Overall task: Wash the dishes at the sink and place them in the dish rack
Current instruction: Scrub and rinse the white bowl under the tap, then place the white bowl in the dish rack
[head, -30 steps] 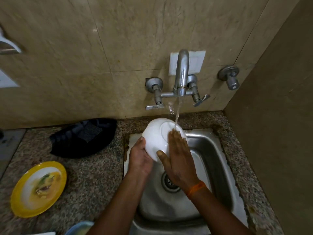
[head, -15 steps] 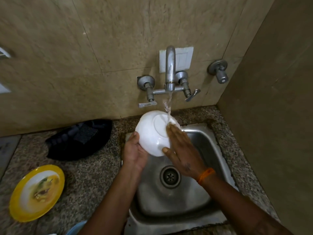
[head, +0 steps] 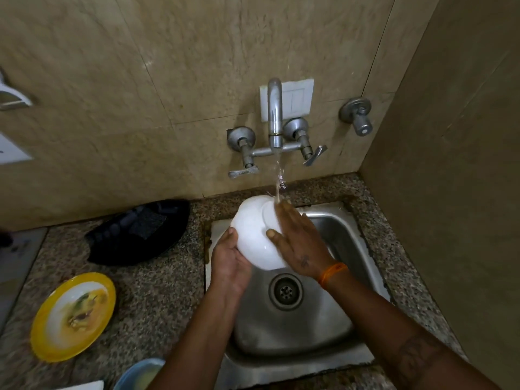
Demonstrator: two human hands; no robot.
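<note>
A white bowl (head: 254, 235) is held upside down over the steel sink (head: 323, 327), under water running from the wall tap (head: 275, 114). My left hand (head: 229, 263) grips the bowl's lower left rim from below. My right hand (head: 298, 243) lies flat with straight fingers on the bowl's outer base, fingertips in the water stream. A black dish rack (head: 138, 232) sits on the counter left of the sink. The bowl's inside is hidden.
A yellow-rimmed plate (head: 73, 315) with food remains lies on the granite counter (head: 157, 299) at the left. A blue bowl (head: 139, 374) shows at the bottom edge. A wall closes in on the right of the sink. A second valve (head: 357, 115) juts from the back wall.
My right hand has slid slightly over the bowl's base under the stream. The bowl stays under the tap in my left hand. The camera view shifted a little.
</note>
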